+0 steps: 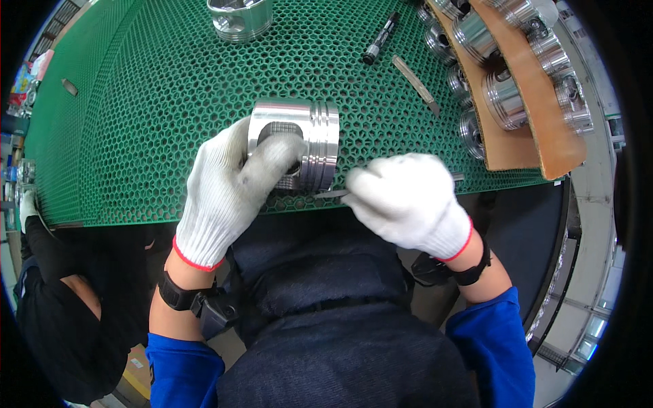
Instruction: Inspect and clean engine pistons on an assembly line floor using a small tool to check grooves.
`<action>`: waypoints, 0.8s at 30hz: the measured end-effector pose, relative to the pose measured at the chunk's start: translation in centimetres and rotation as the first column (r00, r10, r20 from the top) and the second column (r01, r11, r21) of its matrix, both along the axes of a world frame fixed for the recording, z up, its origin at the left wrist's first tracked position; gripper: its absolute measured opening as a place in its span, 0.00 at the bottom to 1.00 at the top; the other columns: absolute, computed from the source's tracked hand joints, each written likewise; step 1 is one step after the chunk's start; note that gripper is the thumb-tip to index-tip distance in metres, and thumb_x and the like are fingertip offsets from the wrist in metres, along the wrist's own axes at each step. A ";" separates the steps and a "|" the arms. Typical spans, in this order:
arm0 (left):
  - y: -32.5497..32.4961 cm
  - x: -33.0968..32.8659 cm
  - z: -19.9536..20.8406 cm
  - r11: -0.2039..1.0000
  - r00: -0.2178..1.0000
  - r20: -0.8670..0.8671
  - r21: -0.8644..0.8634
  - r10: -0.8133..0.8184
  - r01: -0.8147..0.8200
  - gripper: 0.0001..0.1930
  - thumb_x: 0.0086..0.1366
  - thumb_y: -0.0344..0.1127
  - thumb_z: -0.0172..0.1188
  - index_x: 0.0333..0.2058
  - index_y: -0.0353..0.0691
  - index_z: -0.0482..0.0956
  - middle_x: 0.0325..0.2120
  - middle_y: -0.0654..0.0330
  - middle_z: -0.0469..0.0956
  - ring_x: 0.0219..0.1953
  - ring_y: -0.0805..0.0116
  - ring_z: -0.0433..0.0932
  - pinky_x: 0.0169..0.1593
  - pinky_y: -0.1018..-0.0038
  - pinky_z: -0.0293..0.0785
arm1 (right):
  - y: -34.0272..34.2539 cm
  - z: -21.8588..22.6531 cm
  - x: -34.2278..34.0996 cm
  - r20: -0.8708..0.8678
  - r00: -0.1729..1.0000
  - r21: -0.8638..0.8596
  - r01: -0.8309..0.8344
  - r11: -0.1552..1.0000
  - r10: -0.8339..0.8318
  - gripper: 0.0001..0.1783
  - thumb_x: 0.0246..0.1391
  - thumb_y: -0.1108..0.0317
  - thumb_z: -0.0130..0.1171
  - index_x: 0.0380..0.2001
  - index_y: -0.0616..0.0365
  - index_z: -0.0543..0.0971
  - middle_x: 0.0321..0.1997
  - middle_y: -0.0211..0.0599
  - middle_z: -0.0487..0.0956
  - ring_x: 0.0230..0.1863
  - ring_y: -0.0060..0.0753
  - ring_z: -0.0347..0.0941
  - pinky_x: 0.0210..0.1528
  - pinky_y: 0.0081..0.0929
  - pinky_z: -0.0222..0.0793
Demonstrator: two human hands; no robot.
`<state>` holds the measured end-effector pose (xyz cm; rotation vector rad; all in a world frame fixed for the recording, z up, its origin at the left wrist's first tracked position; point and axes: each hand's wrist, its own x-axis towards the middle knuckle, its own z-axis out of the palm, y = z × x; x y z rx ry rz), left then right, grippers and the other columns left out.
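A shiny metal piston (316, 126) lies on its side near the mat's front edge, with ring grooves at its right end. My left hand (224, 187), in a white knit glove, is closed around it, the thumb at the pin-hole opening. Gripped in my gloved right hand (408, 200) is a slim metal-bladed tool (332, 194). Its tip is close to the lower edge of the grooves; whether it touches I cannot tell. Most of the tool is hidden in the fist, which is slightly blurred.
Another piston (241, 20) stands at the far edge of the green honeycomb mat (170, 88). Toward the right lie a black marker (381, 39) and a narrow bladed tool (416, 85). Several pistons stand among cardboard dividers (500, 146) at right. A co-worker's dark sleeve (47, 251) shows at left.
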<state>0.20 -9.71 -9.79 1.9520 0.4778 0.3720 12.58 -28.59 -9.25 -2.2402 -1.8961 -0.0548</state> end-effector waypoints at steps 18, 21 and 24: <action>6.5 -10.5 -6.5 0.757 0.741 0.561 -0.644 0.371 0.109 0.18 0.67 0.34 0.52 0.51 0.29 0.72 0.50 0.47 0.77 0.52 0.58 0.77 0.56 0.64 0.74 | 1.2 -2.3 8.7 0.036 0.709 0.181 0.688 0.703 -0.704 0.20 0.55 0.68 0.54 0.53 0.48 0.75 0.43 0.51 0.79 0.44 0.54 0.76 0.47 0.45 0.73; 6.8 -10.3 -5.4 0.710 0.835 0.463 -0.692 0.297 0.132 0.35 0.54 0.49 0.65 0.50 0.22 0.72 0.46 0.40 0.77 0.47 0.52 0.80 0.51 0.55 0.78 | 0.3 -2.5 8.6 0.012 0.768 0.138 0.633 0.762 -0.641 0.21 0.54 0.68 0.55 0.53 0.49 0.75 0.44 0.49 0.79 0.45 0.52 0.77 0.47 0.44 0.73; 6.3 -10.8 -4.9 0.727 0.830 0.510 -0.655 0.225 0.206 0.50 0.45 0.63 0.72 0.50 0.17 0.70 0.45 0.33 0.76 0.45 0.43 0.80 0.48 0.46 0.79 | -0.2 -1.0 6.9 -0.055 0.772 0.045 0.635 0.771 -0.633 0.19 0.53 0.69 0.56 0.50 0.50 0.77 0.43 0.46 0.79 0.42 0.52 0.77 0.45 0.40 0.73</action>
